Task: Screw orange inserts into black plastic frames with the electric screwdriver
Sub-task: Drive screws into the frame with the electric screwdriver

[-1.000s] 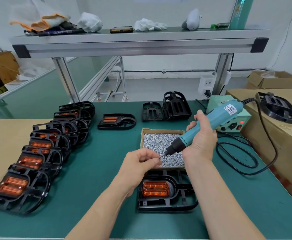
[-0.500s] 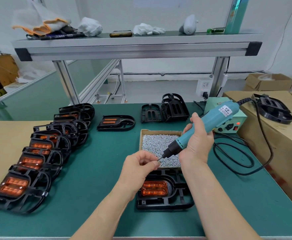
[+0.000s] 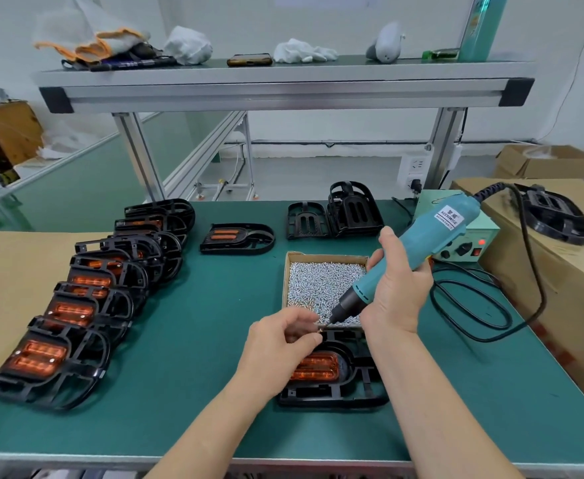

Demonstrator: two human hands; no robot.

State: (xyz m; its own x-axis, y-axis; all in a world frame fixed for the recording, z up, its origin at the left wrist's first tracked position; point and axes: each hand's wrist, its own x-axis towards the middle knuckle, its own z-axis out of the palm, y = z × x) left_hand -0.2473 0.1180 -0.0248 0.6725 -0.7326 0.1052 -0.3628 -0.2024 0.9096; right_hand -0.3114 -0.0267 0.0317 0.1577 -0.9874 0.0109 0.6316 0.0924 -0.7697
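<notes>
Wrapped round the teal electric screwdriver (image 3: pixel 422 247), the right hand (image 3: pixel 399 292) has a full grip on the tool, which slants down and leftward so that its bit ends over the near edge of the screw box (image 3: pixel 321 285). The left hand (image 3: pixel 280 344) has a narrow pinch grip, with thumb and forefinger closed on a small screw (image 3: pixel 321 329) right at the bit tip.

Just nearer than the screw box, a black frame (image 3: pixel 335 395) lies flat on the green counter (image 3: pixel 197 375) with an orange insert (image 3: pixel 314 368) seated in it. Both hands hover above it, and the left one hides part of the insert.

Well to the left of the screw box, a row of filled frames (image 3: pixel 86 305) overlaps like fallen tiles, running from the near left toward the back. Off the box's far left corner a single filled frame (image 3: pixel 237 237) lies alone. Beyond the screw box are two empty frames (image 3: pixel 333 216) — one flat, one tilted up beside it.

Right of the screw box sits a pale green power unit (image 3: pixel 470 243) with a red light showing, and the black cable (image 3: pixel 491 316) loops on the counter near it. Further right, a cardboard carton (image 3: pixel 560 271) carries another black part.

Far behind and above the screw box, an aluminium shelf (image 3: pixel 283 84) carries gloves, white cloths and a phone.
</notes>
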